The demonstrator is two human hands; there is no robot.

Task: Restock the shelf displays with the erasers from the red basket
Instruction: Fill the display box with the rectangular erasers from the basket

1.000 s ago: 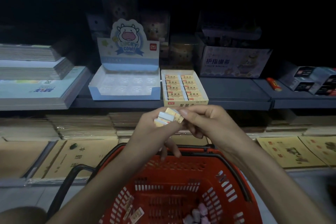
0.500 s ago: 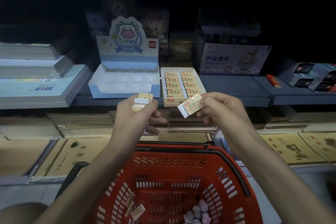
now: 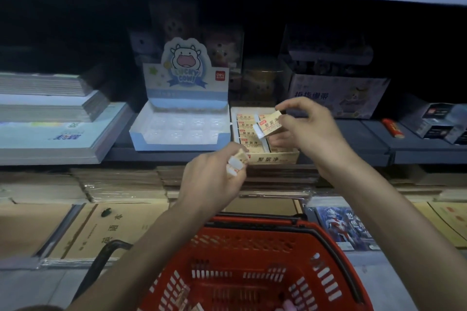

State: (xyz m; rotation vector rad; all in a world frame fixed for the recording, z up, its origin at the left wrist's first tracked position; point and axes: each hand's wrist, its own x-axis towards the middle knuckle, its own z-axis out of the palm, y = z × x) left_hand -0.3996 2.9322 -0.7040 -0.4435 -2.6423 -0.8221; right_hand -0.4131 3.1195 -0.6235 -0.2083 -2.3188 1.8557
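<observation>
On the shelf (image 3: 353, 139), the right hand (image 3: 310, 129) pinches one eraser (image 3: 270, 125) over the yellow box (image 3: 271, 159), while the left hand (image 3: 209, 179) grips more erasers (image 3: 237, 163) near the red basket (image 3: 252, 225).

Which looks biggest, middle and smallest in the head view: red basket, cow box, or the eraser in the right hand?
1. red basket, though nearest the camera
2. cow box
3. eraser in the right hand

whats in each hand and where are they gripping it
Right hand pinches one yellow-sleeved eraser by its sleeved end, bare white tip free. Left hand grips a few more erasers, hold mostly hidden.
</observation>
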